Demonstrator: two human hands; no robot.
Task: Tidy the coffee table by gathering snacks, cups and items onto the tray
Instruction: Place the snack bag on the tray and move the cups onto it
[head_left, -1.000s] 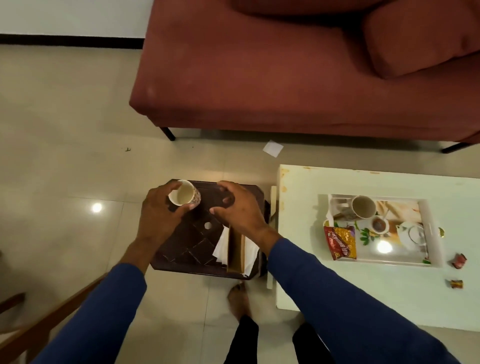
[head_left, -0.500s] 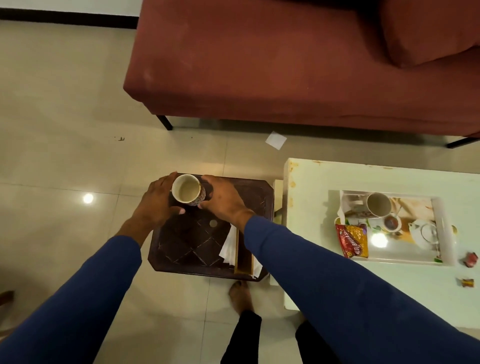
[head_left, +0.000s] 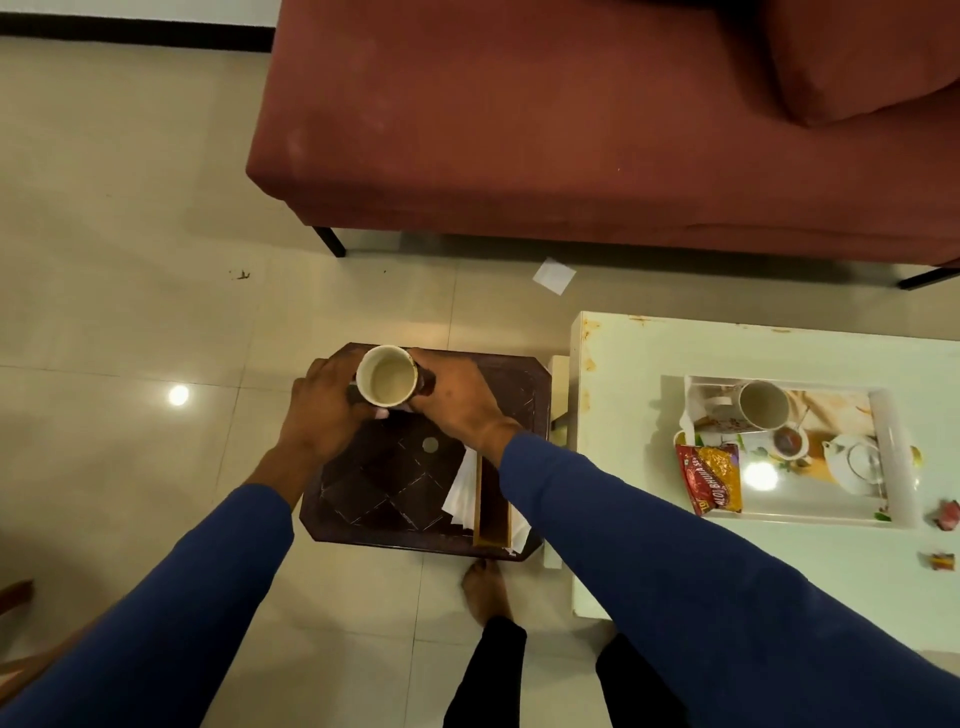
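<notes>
Cream-lined round paper cup (head_left: 387, 375), open mouth up, sits between both hands above the far left corner of a dark brown carved wooden side bench (head_left: 415, 467). Left hand (head_left: 324, 410) wraps its fingers (head_left: 363, 402) around the cup's left wall, and right hand (head_left: 457, 402) curls around the right wall, so both are grasping the cup (whether its base touches the wood cannot be told). White paper napkins (head_left: 462, 493) stand in a slim wooden holder (head_left: 491, 501) at the near right edge of that bench.

Just to the right stands a white rectangular coffee bench (head_left: 649, 571). On it lies a white rectangular tray with a printed picture (head_left: 893, 457), holding a tilted pale mug (head_left: 761, 405), a small cup of dark tea (head_left: 789, 441) and a white teapot (head_left: 852, 460). A red and yellow snack packet (head_left: 710, 478) rests over the tray's near left corner. Two small wrapped sweets (head_left: 945, 514) lie on the bench right of the tray.

Beyond, a rust-red fabric sofa (head_left: 571, 130) stands on beige floor tiles, with a white paper scrap (head_left: 554, 275) near it.
</notes>
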